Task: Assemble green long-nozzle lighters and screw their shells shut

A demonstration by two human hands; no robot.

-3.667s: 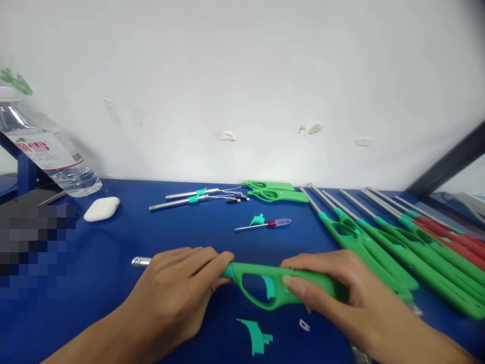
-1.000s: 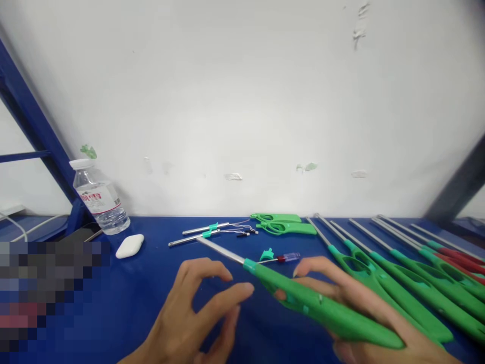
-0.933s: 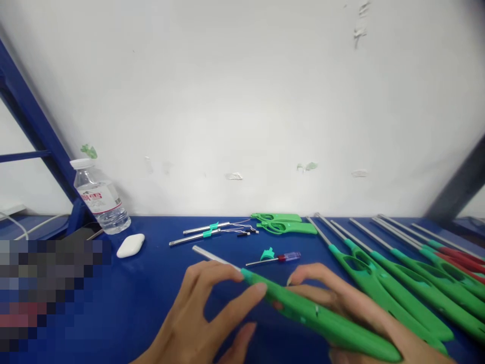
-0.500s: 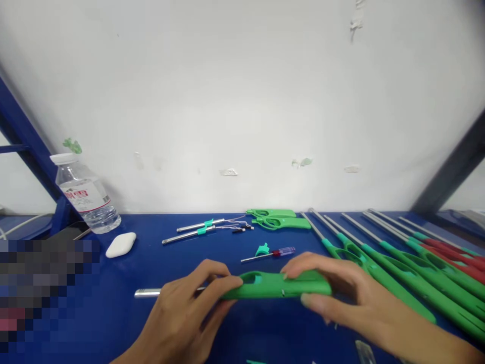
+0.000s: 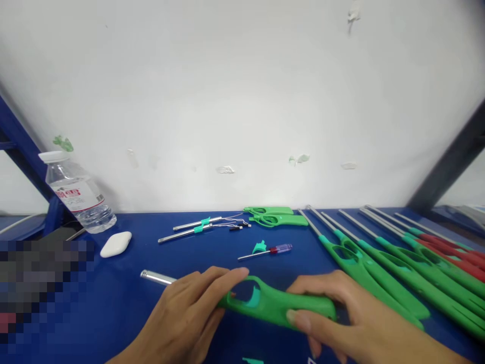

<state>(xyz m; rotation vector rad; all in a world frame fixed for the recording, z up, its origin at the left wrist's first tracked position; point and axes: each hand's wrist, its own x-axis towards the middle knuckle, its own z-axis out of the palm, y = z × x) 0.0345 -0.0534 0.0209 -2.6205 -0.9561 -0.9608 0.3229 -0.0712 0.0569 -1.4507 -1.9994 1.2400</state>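
Observation:
Between my two hands is a green long-necked gas lighter [image 5: 276, 303], lying sideways above the blue table, with its trigger loop and teal trigger facing me. My left hand [image 5: 185, 311] is closed around the front of the body, and the metal tube pokes out past it to the left. At the handle's rear end, my right hand [image 5: 333, 313] grips with thumb and fingers. Just beyond lie a small screwdriver [image 5: 278, 249] with a purple and red handle and a loose teal trigger piece [image 5: 259, 246]. Part of the lighter's front is hidden by my left fingers.
Several green lighters [image 5: 379, 273] and red ones [image 5: 445, 247] lie in a row at right. Behind are green handle shells [image 5: 280, 220] and metal tubes [image 5: 185, 233] with wires. A water bottle [image 5: 79, 194] and white case [image 5: 115, 244] stand left, before a white wall [image 5: 242, 101].
The lighter has turned in my hands, so its trigger loop now shows wide and its handle end slants downward to the right. Both hands keep hold. The view has shifted slightly.

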